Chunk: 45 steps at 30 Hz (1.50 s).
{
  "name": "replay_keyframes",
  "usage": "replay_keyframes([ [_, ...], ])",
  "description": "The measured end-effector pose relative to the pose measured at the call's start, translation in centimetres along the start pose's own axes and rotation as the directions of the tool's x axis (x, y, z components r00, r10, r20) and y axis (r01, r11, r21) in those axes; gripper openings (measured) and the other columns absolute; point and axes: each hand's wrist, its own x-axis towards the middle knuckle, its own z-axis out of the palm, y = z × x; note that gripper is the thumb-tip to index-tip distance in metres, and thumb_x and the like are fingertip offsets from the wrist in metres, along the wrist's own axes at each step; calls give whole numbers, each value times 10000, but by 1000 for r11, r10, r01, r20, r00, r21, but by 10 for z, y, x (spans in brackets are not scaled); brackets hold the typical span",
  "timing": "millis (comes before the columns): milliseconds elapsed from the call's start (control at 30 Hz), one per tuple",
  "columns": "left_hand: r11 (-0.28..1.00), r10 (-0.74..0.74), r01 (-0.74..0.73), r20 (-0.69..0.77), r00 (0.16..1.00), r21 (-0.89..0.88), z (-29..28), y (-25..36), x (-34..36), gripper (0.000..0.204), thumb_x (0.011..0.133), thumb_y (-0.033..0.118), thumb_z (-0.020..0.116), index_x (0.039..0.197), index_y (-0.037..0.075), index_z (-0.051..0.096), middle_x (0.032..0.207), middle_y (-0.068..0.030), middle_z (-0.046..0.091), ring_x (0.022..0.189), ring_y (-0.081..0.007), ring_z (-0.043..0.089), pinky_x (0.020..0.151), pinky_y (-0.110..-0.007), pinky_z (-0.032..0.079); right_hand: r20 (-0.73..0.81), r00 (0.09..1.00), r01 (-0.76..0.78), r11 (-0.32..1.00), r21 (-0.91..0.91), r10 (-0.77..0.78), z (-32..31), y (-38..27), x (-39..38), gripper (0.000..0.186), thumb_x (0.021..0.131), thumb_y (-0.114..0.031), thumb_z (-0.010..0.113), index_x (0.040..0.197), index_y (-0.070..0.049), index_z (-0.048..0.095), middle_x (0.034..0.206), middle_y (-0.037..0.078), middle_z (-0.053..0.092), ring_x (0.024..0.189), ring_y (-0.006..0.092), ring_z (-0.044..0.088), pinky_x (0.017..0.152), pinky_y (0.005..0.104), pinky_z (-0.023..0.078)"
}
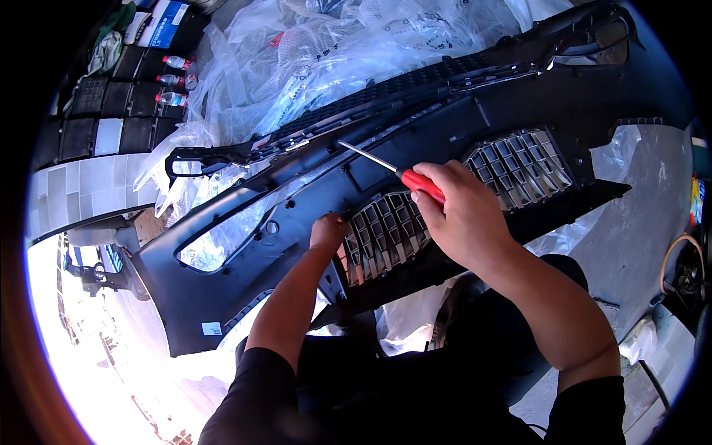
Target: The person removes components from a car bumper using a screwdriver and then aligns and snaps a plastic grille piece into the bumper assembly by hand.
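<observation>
My right hand (467,211) is closed round the red handle of a screwdriver (424,185). Its metal shaft points up and left, and the tip lies over the back of a large black car bumper cover (311,196). Beside the left end of a grille (384,233) with silver-and-black cells, my left hand (328,231) is closed, fingers curled against the bumper; whatever they pinch is hidden. A second grille section (519,167) shows to the right of my right hand.
A long black trim frame (356,104) lies along the bumper's far side. Crumpled clear plastic wrap (297,59) spreads beyond it. Several red-capped bottles (172,80) stand at the far left near black boxes (78,139). A hose (682,239) curves at the right.
</observation>
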Motion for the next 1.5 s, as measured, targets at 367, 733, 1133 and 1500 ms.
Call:
replay_keyframes([
  [367,995,62,-71,128,990,64,-17,1,9,174,810,175,671,939,78,737,942,-180,736,891,-402,706,801,-471,577,21,1000,-11,1000,-16,11,5,1,8,318,955,-202,703,1216,-26,657,1065,154,672,801,301,741,687,365,615],
  [733,972,-69,134,309,948,-191,-37,-7,21,238,797,205,814,950,31,759,865,-111,775,784,-194,751,733,-330,582,15,1000,2,1000,5,-2,7,0,8,318,954,-193,713,1213,-19,652,1063,157,674,808,300,739,690,355,612],
  [1133,929,-117,211,298,947,-304,-16,-29,17,175,832,164,763,925,17,752,787,-83,768,724,-150,731,706,-303,572,20,1000,-10,1000,-21,10,5,3,7,326,957,-197,705,1225,-20,651,1071,159,677,827,298,743,696,357,617],
  [1500,934,-150,256,378,913,-248,-25,-14,30,145,841,145,748,871,2,752,743,-95,759,661,-171,740,656,-320,590,-2,1000,-8,1000,8,8,8,2,11,300,941,-191,722,1185,-30,655,1030,155,673,778,301,742,659,358,611],
])
